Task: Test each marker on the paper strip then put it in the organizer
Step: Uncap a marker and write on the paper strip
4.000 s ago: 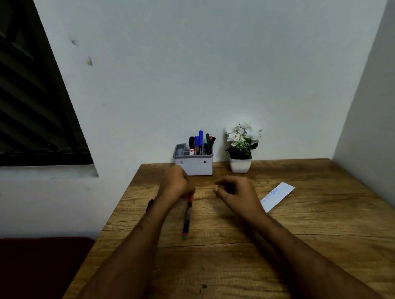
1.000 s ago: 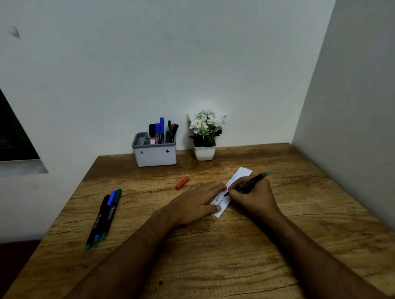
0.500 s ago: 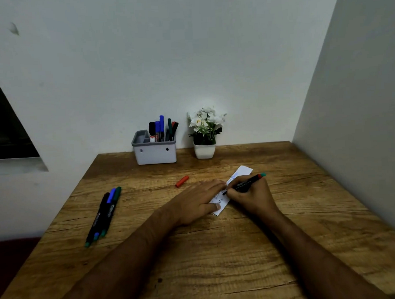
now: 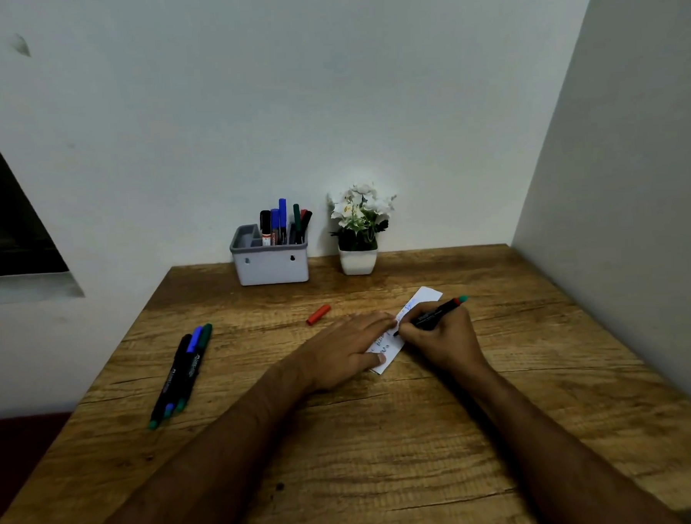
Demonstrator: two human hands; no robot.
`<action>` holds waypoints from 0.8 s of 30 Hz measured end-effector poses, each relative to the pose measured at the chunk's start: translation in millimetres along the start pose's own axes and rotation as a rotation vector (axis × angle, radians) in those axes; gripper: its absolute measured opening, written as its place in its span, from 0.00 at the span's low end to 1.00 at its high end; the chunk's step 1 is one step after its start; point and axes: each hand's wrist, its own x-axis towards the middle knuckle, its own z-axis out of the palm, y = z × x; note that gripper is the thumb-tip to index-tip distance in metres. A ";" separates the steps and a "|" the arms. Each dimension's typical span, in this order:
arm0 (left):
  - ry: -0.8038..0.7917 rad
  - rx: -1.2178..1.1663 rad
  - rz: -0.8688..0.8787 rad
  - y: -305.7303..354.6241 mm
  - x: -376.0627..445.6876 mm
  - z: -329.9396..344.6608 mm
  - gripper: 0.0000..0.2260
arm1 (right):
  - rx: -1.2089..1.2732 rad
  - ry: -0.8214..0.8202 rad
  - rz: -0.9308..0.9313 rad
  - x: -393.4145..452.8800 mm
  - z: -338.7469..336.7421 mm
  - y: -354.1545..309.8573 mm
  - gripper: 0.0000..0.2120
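Flat and spread, the left hand (image 4: 342, 352) presses the white paper strip (image 4: 403, 331) onto the wooden worktop (image 4: 385, 440), right of its middle. Fingers of the right hand (image 4: 440, 337) pinch a slim black marker (image 4: 430, 315), tip on the strip, teal end pointing toward the right edge. Its red cap (image 4: 318, 314) lies loose just left of the strip. Three capped markers (image 4: 181, 374) wait near the left edge; the grey plastic organizer (image 4: 271, 261) stands at the back edge beside a small white potted plant (image 4: 357, 233). I judge the marker light, stiff and smooth: best held mid-barrel. The strip is flimsy and likely slides unless pinned.
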 end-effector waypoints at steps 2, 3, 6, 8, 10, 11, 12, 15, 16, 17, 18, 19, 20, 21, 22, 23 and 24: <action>-0.006 0.001 0.000 0.2 -0.5 -0.2 0.27 | -0.007 -0.001 0.005 0.4 -0.2 -1.2 0.05; -0.013 0.003 -0.003 -0.1 -0.8 0.0 0.27 | -0.008 0.006 0.004 0.8 -0.3 -1.8 0.05; -0.012 0.002 -0.003 -0.3 -1.3 0.5 0.27 | -0.009 0.011 0.011 2.2 -0.2 -3.0 0.05; -0.017 -0.001 -0.008 -0.8 -0.3 0.5 0.27 | -0.012 0.006 0.026 2.5 0.2 -3.4 0.04; -0.031 -0.004 -0.017 -1.1 0.3 0.7 0.28 | -0.016 0.025 0.042 2.5 0.6 -3.5 0.04; -0.034 -0.002 -0.018 -1.4 0.3 0.9 0.28 | -0.014 0.042 0.043 2.7 0.6 -3.3 0.03; -0.031 -0.002 -0.015 -2.0 0.5 1.4 0.28 | -0.012 0.057 0.043 3.1 0.7 -3.1 0.03; -0.032 -0.013 -0.017 -5.8 2.3 3.8 0.29 | -0.015 0.051 0.039 3.9 1.2 -2.6 0.03; -0.036 -0.015 -0.018 -6.6 2.7 4.5 0.30 | -0.020 0.044 0.035 3.7 1.1 -2.4 0.03; -0.039 -0.016 -0.022 -7.4 2.8 4.9 0.30 | -0.021 0.043 0.030 3.5 0.9 -2.5 0.03; -0.042 -0.014 -0.024 -7.8 3.0 5.1 0.31 | -0.017 0.052 0.030 3.5 0.7 -2.6 0.03; -0.043 -0.014 -0.024 -7.7 2.9 4.8 0.31 | -0.007 0.068 0.033 3.7 0.4 -2.5 0.03; -0.042 -0.014 -0.027 -7.7 2.7 4.5 0.31 | 0.000 0.084 0.037 4.0 0.7 -2.7 0.03; -0.040 -0.018 -0.029 -7.4 2.4 4.3 0.31 | -0.001 0.092 0.039 3.9 1.0 -2.9 0.03; -0.037 -0.022 -0.030 -7.1 2.3 4.5 0.31 | -0.006 0.092 0.041 3.4 1.1 -2.8 0.04; -0.035 -0.025 -0.032 -7.1 2.5 4.7 0.31 | -0.006 0.080 0.041 2.5 1.0 -2.7 0.04; -0.030 -0.028 -0.032 -7.0 2.7 4.6 0.30 | -0.002 0.061 0.041 1.6 1.2 -3.0 0.05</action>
